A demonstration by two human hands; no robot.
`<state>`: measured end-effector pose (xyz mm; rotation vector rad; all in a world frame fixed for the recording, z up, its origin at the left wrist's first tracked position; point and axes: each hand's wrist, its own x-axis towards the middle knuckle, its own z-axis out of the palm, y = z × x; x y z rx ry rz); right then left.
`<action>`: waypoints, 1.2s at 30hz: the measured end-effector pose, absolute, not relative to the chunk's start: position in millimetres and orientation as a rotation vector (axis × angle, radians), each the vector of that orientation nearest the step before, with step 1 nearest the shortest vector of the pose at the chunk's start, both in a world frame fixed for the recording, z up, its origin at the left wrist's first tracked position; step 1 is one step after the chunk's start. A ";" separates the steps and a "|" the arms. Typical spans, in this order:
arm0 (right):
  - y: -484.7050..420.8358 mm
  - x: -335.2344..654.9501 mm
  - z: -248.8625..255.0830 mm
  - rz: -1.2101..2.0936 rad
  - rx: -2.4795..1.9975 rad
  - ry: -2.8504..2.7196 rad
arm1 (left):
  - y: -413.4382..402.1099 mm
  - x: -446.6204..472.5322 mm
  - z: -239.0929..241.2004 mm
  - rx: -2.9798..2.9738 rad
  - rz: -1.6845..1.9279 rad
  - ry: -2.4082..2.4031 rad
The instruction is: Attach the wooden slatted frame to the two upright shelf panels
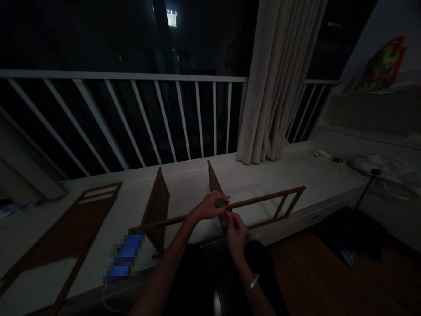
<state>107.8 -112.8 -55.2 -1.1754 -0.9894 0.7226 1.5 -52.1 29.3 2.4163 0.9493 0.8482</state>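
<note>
A brown wooden frame (263, 198) lies on its side along the white ledge, with a ladder-like end at the right. Two wooden boards rise from it: a left board (158, 206) and a narrower-looking middle board (213, 176). My left hand (210, 205) is closed over the rail where the middle board meets it. Just below that joint, my right hand (236, 230) has its fingertips pinched together by the rail. What those fingers hold is small, dark and partly hidden, so I cannot make it out.
Another wooden frame with a panel (62, 237) lies at the left on the white ledge (289, 171). A pixelated blue-lit device (126, 256) with a cable is by my left forearm. Behind stand a white railing (197, 118) and a beige curtain (269, 87). Dark cloth (351, 232) lies on the floor.
</note>
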 end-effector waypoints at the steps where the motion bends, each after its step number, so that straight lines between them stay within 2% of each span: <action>1: -112.7 108.5 -55.6 0.712 -1.183 -1.005 | -52.0 1.1 29.6 2.406 0.855 0.935; 10: -115.7 113.8 -50.1 0.626 -1.194 -1.107 | -48.2 -3.0 29.5 2.369 0.830 0.876; 27: -109.6 124.6 -51.4 0.659 -1.180 -1.146 | -48.5 -2.5 30.7 2.340 0.814 0.835; 36: -111.2 126.0 -49.9 0.534 -1.218 -1.204 | -48.5 -2.3 30.7 2.330 0.827 0.828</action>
